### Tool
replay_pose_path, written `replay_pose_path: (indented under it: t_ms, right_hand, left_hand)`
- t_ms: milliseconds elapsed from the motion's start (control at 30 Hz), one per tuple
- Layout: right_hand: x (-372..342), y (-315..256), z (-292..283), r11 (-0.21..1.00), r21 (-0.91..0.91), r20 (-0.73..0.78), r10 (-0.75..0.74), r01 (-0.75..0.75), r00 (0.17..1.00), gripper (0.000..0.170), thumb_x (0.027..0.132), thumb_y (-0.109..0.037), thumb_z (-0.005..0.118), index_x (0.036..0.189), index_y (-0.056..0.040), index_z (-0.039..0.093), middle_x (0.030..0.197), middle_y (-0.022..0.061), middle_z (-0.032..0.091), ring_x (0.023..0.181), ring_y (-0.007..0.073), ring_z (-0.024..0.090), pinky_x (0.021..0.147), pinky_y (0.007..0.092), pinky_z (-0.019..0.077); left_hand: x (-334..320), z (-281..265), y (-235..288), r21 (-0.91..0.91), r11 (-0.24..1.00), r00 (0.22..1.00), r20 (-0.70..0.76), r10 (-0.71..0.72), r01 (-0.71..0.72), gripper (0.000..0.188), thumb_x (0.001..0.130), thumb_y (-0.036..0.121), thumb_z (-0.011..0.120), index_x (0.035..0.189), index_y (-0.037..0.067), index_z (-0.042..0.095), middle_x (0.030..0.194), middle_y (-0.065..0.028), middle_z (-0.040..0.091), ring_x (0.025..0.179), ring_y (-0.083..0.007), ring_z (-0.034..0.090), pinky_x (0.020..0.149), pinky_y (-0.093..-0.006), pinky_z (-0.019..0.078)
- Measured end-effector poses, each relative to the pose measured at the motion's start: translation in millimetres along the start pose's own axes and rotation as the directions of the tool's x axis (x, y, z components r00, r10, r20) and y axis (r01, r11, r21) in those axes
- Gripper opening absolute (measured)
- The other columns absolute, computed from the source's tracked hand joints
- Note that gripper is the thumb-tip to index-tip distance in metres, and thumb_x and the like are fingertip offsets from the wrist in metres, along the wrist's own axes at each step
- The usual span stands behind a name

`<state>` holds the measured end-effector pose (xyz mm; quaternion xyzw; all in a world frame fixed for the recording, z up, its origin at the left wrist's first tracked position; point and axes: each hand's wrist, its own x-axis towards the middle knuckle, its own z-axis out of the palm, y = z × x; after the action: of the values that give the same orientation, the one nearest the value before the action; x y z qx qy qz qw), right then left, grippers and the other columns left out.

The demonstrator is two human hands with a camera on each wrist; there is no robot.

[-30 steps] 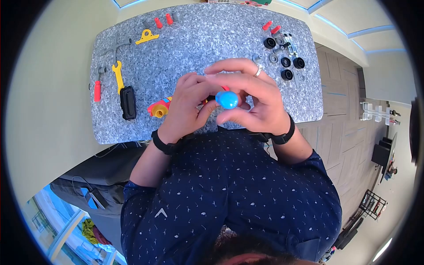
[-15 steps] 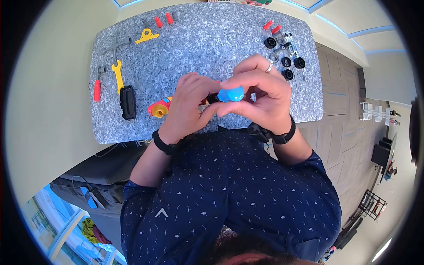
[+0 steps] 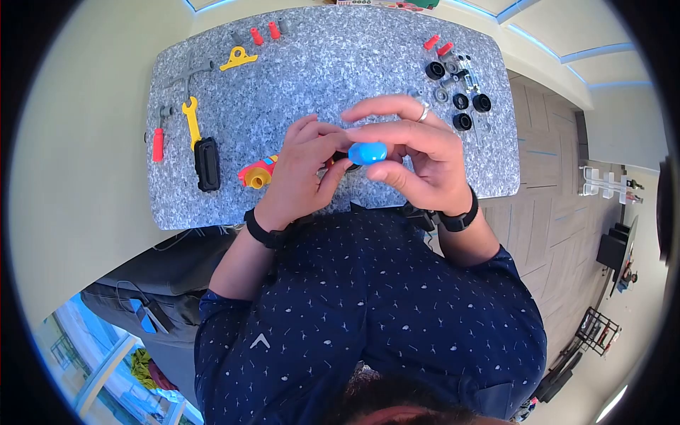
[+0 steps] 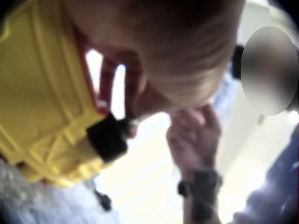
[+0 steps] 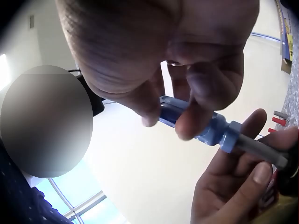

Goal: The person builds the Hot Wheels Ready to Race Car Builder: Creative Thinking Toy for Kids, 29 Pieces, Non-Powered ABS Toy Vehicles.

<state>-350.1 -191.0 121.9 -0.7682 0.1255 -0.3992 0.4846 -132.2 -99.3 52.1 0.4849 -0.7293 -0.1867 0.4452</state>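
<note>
A blue-handled toy screwdriver (image 5: 215, 130) is between the thumb and fingers of my right hand (image 3: 425, 156). In the right wrist view its grey shaft (image 5: 259, 149) reaches a black wheel (image 5: 288, 175). From the head, only the rounded blue handle end shows. My left hand (image 3: 301, 166) holds a red and yellow toy vehicle (image 3: 256, 174), mostly hidden beneath that hand in the head view. Close up in the left wrist view are its yellow body (image 4: 42, 88) and a black wheel on its side. My left fingers and thumb lie beside the screwdriver's shaft.
Left on the speckled table (image 3: 326, 64) lie a black toy part (image 3: 206, 164), a yellow wrench (image 3: 190, 120), a red-handled tool (image 3: 158, 144) and a yellow bracket (image 3: 236, 58). Several black wheels (image 3: 462, 122) and grey parts are at right, with red pieces (image 3: 445, 49) behind.
My right fingers closed in on the blue handle, then spread, with the thumb now drawn back from its end. The handle shifted slightly. My left hand stays in place around the toy.
</note>
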Motion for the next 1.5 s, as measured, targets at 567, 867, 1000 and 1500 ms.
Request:
replay_pose_path:
  t_ms: [567, 867, 1000, 1500]
  right_hand:
    - [-6.7, 4.5, 6.9, 0.996, 0.073, 0.022, 0.059, -0.060, 0.998, 0.035, 0.098, -0.002, 0.086, 0.132, -0.0010, 0.081, 0.128, 0.0152, 0.078, 0.092, 0.0131, 0.073, 0.076, 0.0272, 0.0582]
    - [-8.0, 0.2, 3.7, 1.000, -0.012, 0.085, 0.017, -0.016, 0.996, 0.037, 0.097, -0.004, 0.087, 0.133, -0.0040, 0.080, 0.127, 0.0145, 0.077, 0.100, 0.0173, 0.075, 0.082, 0.0291, 0.0585]
    - [-8.7, 1.3, 2.1, 0.999, -0.028, 0.049, -0.022, 0.023, 0.999, 0.037, 0.094, -0.001, 0.086, 0.130, -0.0062, 0.082, 0.125, 0.0118, 0.077, 0.102, 0.0235, 0.076, 0.084, 0.0344, 0.0604]
    - [-14.2, 5.4, 4.6, 0.996, -0.056, 0.066, -0.070, 0.074, 0.995, 0.035, 0.098, -0.010, 0.085, 0.132, -0.0060, 0.078, 0.125, 0.0130, 0.077, 0.114, 0.0306, 0.075, 0.098, 0.0413, 0.0597]
  left_hand:
    - [-3.7, -1.0, -0.7, 0.005, 1.000, 0.998, 0.055, -0.010, 0.010, 0.031, 0.095, 0.007, 0.078, 0.126, 0.010, 0.076, 0.123, -0.0116, 0.078, 0.125, -0.0376, 0.071, 0.128, -0.0623, 0.0401]
    - [1.6, 2.5, 7.8, 0.063, 0.998, 1.000, 0.020, 0.006, -0.007, 0.048, 0.088, 0.016, 0.087, 0.133, 0.008, 0.072, 0.124, -0.0120, 0.078, 0.120, -0.0393, 0.071, 0.112, -0.0575, 0.0509]
    - [3.4, 6.3, 10.9, 0.155, 0.987, 0.998, 0.049, -0.044, 0.036, 0.050, 0.085, 0.025, 0.092, 0.130, 0.009, 0.075, 0.129, -0.0080, 0.078, 0.124, -0.0338, 0.070, 0.109, -0.0510, 0.0523]
    - [1.7, -10.3, 12.6, 0.242, 0.970, 0.983, 0.177, -0.056, 0.012, 0.075, 0.079, 0.026, 0.095, 0.147, 0.010, 0.067, 0.145, -0.0085, 0.071, 0.134, -0.0336, 0.065, 0.114, -0.0511, 0.0487]
